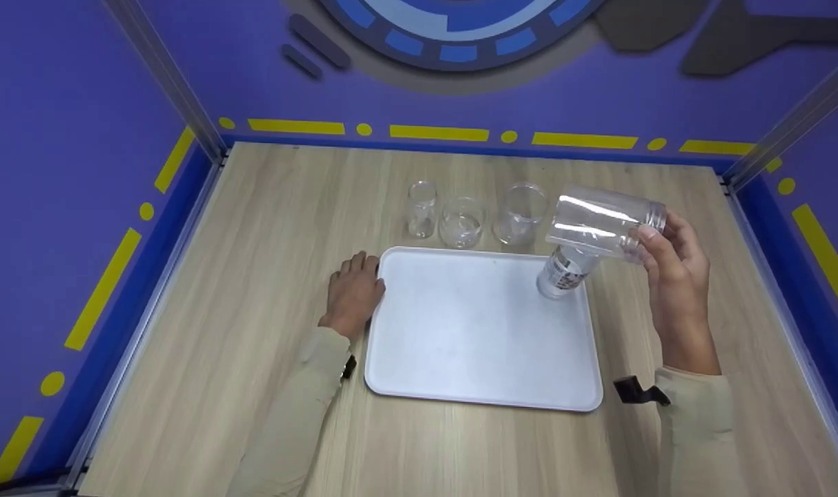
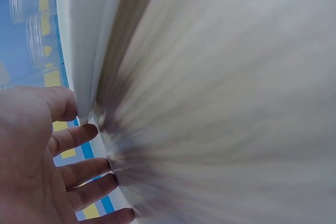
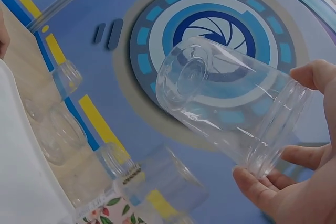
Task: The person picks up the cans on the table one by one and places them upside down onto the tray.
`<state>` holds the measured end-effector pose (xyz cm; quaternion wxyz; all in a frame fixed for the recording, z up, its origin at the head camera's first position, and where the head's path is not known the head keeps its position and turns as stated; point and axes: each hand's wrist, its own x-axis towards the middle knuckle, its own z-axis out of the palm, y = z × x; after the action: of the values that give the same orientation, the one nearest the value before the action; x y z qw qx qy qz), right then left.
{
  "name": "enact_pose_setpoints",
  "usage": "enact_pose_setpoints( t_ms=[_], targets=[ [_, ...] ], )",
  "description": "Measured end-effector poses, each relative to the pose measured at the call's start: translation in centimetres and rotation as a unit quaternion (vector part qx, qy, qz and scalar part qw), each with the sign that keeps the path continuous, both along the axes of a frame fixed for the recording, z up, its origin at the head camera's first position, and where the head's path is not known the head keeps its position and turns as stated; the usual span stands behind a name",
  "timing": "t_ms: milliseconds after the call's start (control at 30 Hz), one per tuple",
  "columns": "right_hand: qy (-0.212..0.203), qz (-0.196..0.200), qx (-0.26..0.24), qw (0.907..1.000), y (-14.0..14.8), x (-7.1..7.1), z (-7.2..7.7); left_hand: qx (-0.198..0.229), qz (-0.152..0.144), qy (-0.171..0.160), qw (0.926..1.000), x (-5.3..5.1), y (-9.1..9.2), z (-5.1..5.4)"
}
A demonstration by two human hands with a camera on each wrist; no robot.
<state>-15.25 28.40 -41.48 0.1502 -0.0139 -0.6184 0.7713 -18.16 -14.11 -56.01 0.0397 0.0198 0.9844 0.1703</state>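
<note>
My right hand [image 1: 678, 276] holds a large clear jar [image 1: 602, 224] by its threaded neck, thumb on one side and fingers on the other. The jar lies tilted on its side in the air, its base pointing left. Below it, a clear jar with a printed floral pattern [image 1: 562, 275] stands at the back right corner of the white tray [image 1: 484, 331]. My left hand [image 1: 353, 293] rests by the tray's left edge. In the left wrist view, its fingers [image 2: 86, 174] are spread on the table and the thumb touches the rim.
Behind the tray stand a narrow clear jar [image 1: 421, 210], a short clear jar [image 1: 462, 222] and a taller clear jar [image 1: 521, 215]. The wooden table [image 1: 267, 214] is enclosed by blue-purple panels [image 1: 67, 172] with yellow markings at the left, back and right.
</note>
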Motion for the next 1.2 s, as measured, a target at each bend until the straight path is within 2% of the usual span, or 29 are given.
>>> enact_pose_setpoints(
  t_ms=[600,967,1200],
  targets=[
    [-0.010,0.082,-0.008,0.9965,-2.5,0.5,-0.6,0.001,0.001,0.008,1.0000,0.1,0.1,0.0],
    [-0.018,0.100,-0.052,0.9934,-3.9,0.6,-0.9,0.017,0.014,0.001,0.9998,0.1,0.1,-0.2],
    [-0.012,0.117,-0.048,0.9919,-4.5,0.8,-1.1,0.030,0.016,0.007,0.9994,0.2,0.1,-0.3]
  ],
)
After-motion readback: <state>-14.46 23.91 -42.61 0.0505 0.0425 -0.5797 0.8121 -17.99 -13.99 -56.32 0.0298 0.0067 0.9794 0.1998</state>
